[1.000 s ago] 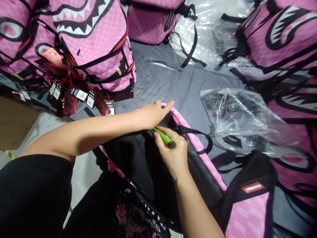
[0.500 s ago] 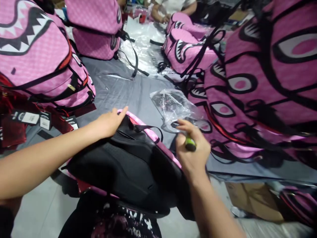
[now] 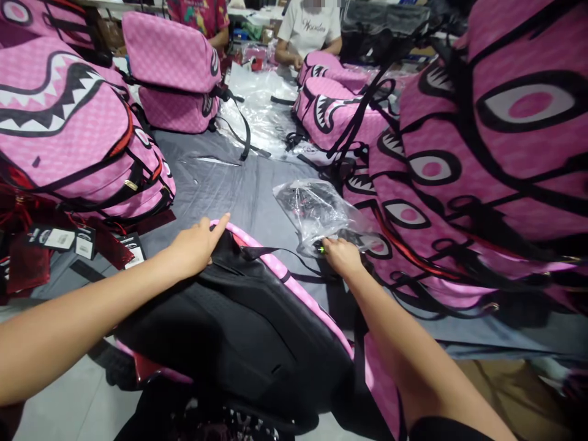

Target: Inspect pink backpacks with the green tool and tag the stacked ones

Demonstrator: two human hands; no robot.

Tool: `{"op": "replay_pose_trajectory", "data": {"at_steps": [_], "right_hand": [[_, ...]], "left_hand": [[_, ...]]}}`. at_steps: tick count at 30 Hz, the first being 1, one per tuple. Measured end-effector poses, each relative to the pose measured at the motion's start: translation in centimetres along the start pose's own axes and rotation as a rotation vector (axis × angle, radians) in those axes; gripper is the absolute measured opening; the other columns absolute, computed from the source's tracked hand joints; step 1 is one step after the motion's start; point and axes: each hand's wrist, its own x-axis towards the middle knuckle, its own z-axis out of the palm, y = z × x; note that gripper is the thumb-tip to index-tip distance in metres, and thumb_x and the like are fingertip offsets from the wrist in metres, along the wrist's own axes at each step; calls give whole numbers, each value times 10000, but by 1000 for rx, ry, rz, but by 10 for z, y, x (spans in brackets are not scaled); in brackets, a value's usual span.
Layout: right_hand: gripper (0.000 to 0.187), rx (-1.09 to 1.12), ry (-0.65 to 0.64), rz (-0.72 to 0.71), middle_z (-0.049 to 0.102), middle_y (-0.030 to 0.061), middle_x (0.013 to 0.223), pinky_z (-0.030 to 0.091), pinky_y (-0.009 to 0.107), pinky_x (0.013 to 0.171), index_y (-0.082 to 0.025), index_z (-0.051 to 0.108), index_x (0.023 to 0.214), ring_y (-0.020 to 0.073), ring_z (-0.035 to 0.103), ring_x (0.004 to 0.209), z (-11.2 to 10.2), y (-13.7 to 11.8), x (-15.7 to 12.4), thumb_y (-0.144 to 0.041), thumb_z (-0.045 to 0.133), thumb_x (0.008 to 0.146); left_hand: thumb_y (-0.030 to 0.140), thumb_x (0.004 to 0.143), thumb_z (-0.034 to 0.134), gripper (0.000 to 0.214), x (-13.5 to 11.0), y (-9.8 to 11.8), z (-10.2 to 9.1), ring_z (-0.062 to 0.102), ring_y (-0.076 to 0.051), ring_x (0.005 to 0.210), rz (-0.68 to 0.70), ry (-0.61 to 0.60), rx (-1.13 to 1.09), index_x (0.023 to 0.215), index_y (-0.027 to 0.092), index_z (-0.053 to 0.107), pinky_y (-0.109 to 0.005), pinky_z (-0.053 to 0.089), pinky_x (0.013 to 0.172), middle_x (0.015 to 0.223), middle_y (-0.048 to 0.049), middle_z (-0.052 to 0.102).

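Observation:
A pink backpack with a black padded back (image 3: 239,318) lies face down in front of me on the grey table. My left hand (image 3: 195,245) rests flat on its top edge, fingers stretched out. My right hand (image 3: 340,254) is stretched forward to the near edge of a clear plastic bag (image 3: 316,211) holding dark items. Its fingers are curled around a green pen (image 3: 321,248), of which only the tip shows.
Stacks of pink shark-mouth backpacks stand at the left (image 3: 68,141) and right (image 3: 482,171), more at the back (image 3: 169,67). Red and black hang tags (image 3: 59,239) dangle at the left. Two other people (image 3: 312,30) work at the far end. Loose plastic sheeting (image 3: 257,104) lies there.
My right hand moved forward from above the backpack to the plastic bag, still with the green pen. The view rose, showing more of the far end. My left hand stayed on the backpack.

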Motion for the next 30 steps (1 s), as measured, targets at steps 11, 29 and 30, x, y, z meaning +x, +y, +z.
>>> {"op": "replay_pose_trajectory", "data": {"at_steps": [11, 29, 30], "right_hand": [[330, 570, 335, 284, 682, 77, 817, 459, 278, 604, -117, 665, 1030, 183, 601, 678, -58, -9, -45, -381, 546, 871], [187, 334, -31, -469, 714, 14, 728, 340, 241, 575, -219, 686, 832, 168, 661, 679, -127, -217, -87, -78, 569, 796], [191, 291, -53, -472, 714, 19, 734, 330, 245, 571, -218, 678, 824, 170, 660, 683, -130, -221, -88, -74, 554, 799]], "left_hand": [[294, 825, 668, 925, -3, -7, -1, 607, -356, 1124, -14, 45, -143, 1561, 259, 110, -444, 541, 845, 1311, -184, 512], [352, 852, 658, 663, -90, -27, 74, 528, -250, 1299, -150, 485, -741, 1446, 201, 404, -422, 445, 1094, 1445, -85, 518], [354, 857, 654, 660, -91, -27, 75, 529, -255, 1298, -143, 489, -732, 1447, 200, 401, -428, 454, 1084, 1444, -89, 519]]}}
